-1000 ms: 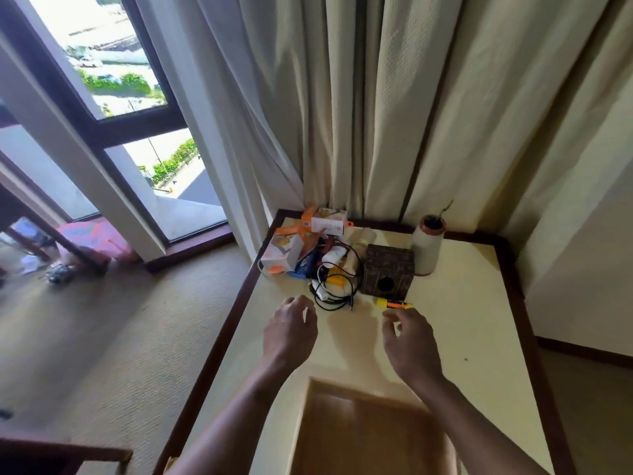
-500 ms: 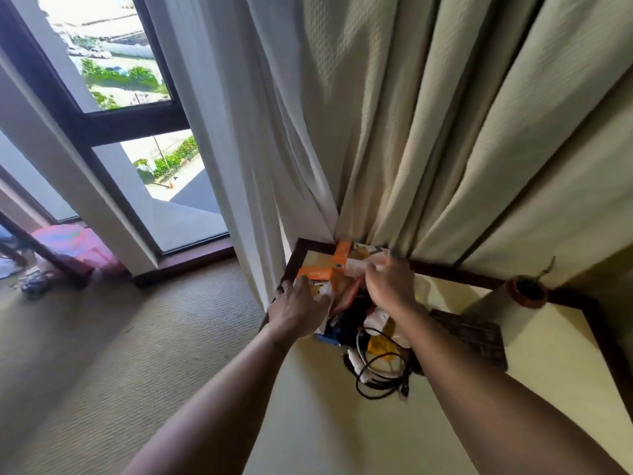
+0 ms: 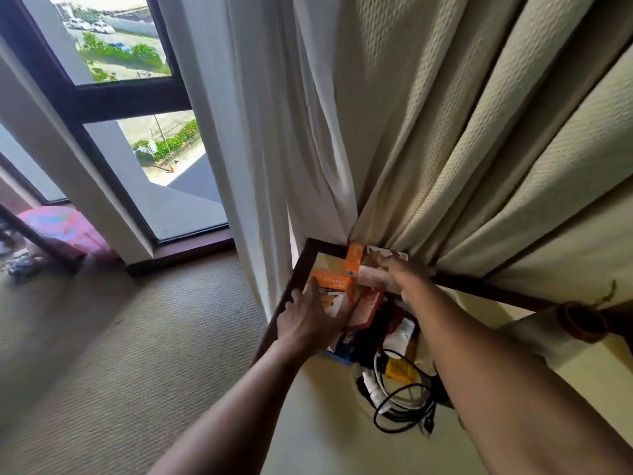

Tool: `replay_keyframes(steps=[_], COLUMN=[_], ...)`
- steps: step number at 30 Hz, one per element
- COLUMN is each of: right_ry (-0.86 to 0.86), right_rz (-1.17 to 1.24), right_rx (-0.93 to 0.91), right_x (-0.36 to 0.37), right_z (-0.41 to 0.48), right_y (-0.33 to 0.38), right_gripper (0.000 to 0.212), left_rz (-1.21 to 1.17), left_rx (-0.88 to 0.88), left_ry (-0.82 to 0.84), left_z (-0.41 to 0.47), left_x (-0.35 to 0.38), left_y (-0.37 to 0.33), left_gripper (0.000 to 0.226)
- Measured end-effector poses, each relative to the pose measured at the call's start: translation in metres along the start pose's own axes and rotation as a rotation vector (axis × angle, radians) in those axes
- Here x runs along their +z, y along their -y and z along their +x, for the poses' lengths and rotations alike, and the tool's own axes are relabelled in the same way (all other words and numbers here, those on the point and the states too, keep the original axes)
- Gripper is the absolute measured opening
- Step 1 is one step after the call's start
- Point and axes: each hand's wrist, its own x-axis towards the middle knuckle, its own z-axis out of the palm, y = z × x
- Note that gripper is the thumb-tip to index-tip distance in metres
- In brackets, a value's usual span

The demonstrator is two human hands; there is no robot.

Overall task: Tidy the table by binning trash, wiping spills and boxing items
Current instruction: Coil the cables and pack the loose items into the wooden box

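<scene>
Cream table (image 3: 325, 426) against curtains (image 3: 445, 132); left hand (image 3: 308, 323) perhaps around orange box (image 3: 334, 286), right hand (image 3: 404, 279) around white box (image 3: 371, 273).

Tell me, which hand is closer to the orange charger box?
Left. The left hand holds the orange charger box. The right hand is just beyond it, holding a white-and-orange box by the curtain.

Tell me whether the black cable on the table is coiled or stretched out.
Coiled: the black cable lies in loose overlapping loops on the table, not run out straight.
</scene>
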Motion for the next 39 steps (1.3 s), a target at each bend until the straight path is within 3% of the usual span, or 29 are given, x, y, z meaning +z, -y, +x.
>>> replay_keyframes(steps=[2, 5, 8, 11, 14, 17, 20, 23, 26, 31, 35, 39], right_ry=[0.049, -0.094, -0.131, -0.134, -0.127, -0.089, -0.058, -0.01, 0.062, 0.179, 0.225, 0.221], right_rz=[0.117, 0.277, 0.385, 0.436, 0.439, 0.314, 0.166, 0.079, -0.024, -0.195, -0.361, -0.518], right_rx=[-0.02, -0.1, -0.212, -0.377, -0.486, -0.527, -0.517, -0.468, -0.421, -0.373, -0.411, -0.415], right_x=[-0.009, -0.03, -0.053, -0.089, -0.137, -0.185, -0.225, -0.256, -0.28, -0.295, -0.291, -0.28], right_z=[-0.045, -0.151, -0.196, -0.26, -0.342, -0.403, -0.451, -0.486, -0.515, -0.526, -0.524, -0.513], right_y=[0.018, 0.057, 0.066, 0.063, 0.039, -0.014, -0.074, -0.132, -0.194, -0.261, -0.274, -0.276], right_gripper=[0.12, 0.081, 0.069, 0.061, 0.058, 0.046, 0.037, 0.032, 0.035, 0.045, 0.049, 0.049], left_rz=[-0.004, -0.065, -0.21, -0.436, -0.533, -0.395, -0.243, 0.009, 0.311, 0.781, 1.106, 1.459], left_rx=[-0.041, -0.108, -0.116, -0.031, 0.135, 0.338, 0.403, 0.464, 0.697, 1.04, 1.348, 1.463], left_ry=[0.012, -0.047, -0.083, -0.107, -0.149, -0.126, -0.045, -0.013, -0.065, 0.006, 0.027, 0.108], left_z=[-0.002, -0.01, -0.035, -0.073, -0.13, -0.207, -0.281, -0.339, -0.381, -0.404, -0.407, -0.395], left_x=[-0.002, -0.011, -0.031, -0.052, -0.068, -0.069, -0.058, -0.041, -0.026, -0.002, 0.014, 0.03], left_y=[0.0, -0.002, -0.007, -0.005, -0.002, 0.001, 0.001, 0.0, 0.0, -0.016, -0.036, -0.037], left_gripper=[0.114, 0.115, 0.094, 0.079, 0.082, 0.091, 0.092, 0.094, 0.094, 0.089, 0.059, 0.055])
